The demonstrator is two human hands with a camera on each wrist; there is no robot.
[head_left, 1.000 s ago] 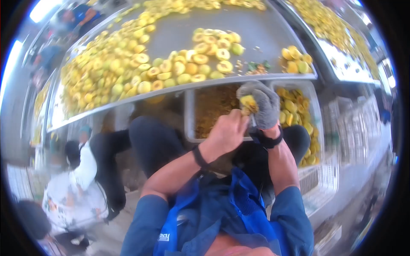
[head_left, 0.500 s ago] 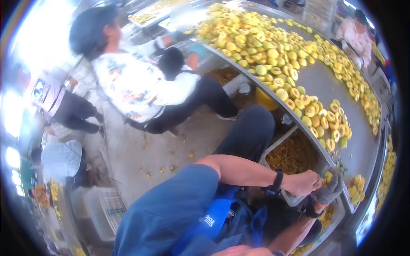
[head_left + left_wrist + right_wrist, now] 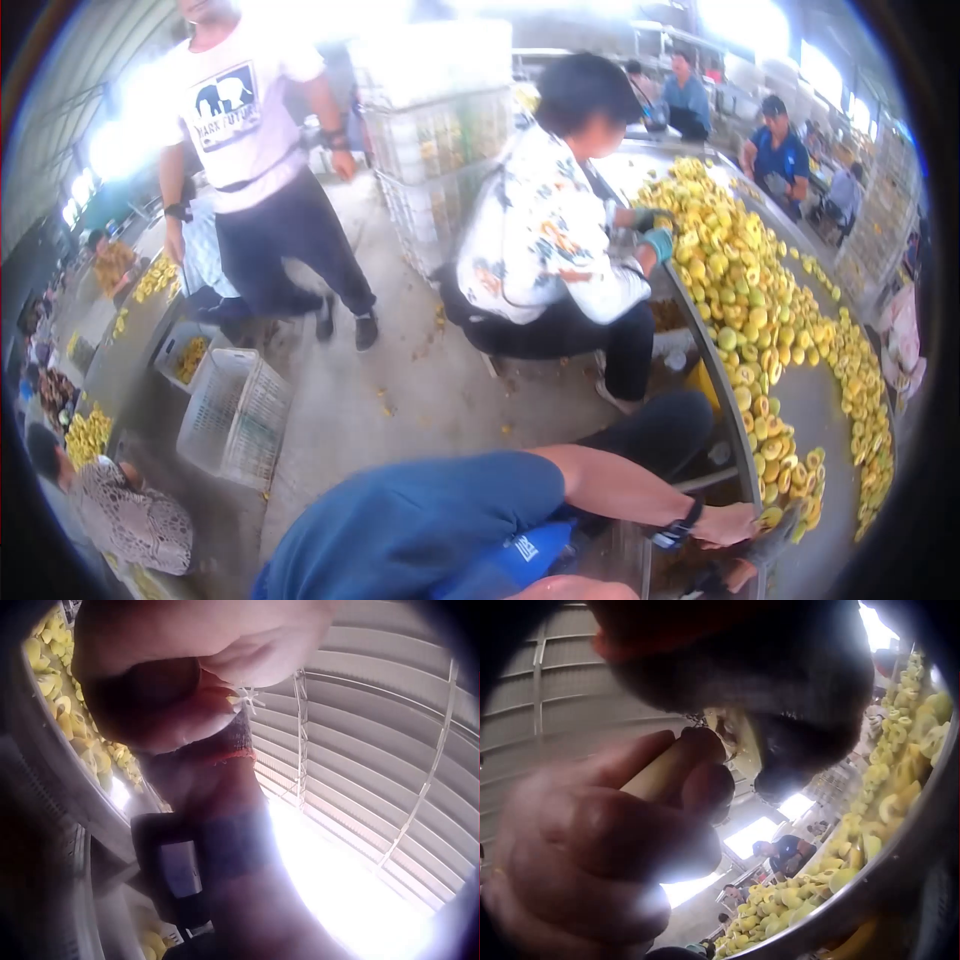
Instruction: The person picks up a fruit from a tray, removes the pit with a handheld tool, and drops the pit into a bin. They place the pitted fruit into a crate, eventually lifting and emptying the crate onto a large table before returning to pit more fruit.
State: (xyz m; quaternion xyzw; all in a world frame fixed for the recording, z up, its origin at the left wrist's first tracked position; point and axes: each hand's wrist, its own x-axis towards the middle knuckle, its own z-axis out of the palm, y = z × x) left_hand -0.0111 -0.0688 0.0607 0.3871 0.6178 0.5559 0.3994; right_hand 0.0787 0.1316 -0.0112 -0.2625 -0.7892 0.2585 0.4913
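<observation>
My bare left hand [image 3: 727,524] is close against my gloved right hand [image 3: 772,548] at the metal table's edge. In the right wrist view, the left hand's curled fingers [image 3: 600,832] grip a pale, handle-like piece [image 3: 656,776], its end by a cut yellow fruit half [image 3: 748,746]. The dark glove [image 3: 810,682] pinches that fruit half, whose hollow faces the bare fingers. In the left wrist view the bare hand [image 3: 202,637] hides most of the glove [image 3: 238,739]; a small spiky whitish bit [image 3: 251,699] shows at its fingertips.
Halved yellow fruit [image 3: 745,290] lies heaped on the metal table [image 3: 825,400]. A seated person in a floral top [image 3: 555,220] works beside it; another person [image 3: 240,130] stands at the left. Crates [image 3: 235,410] are on the floor; stacked crates [image 3: 435,130] stand behind.
The head view has swung left and up, showing more of the room and coworkers. Both hands now appear at the lower right, still together at the fruit.
</observation>
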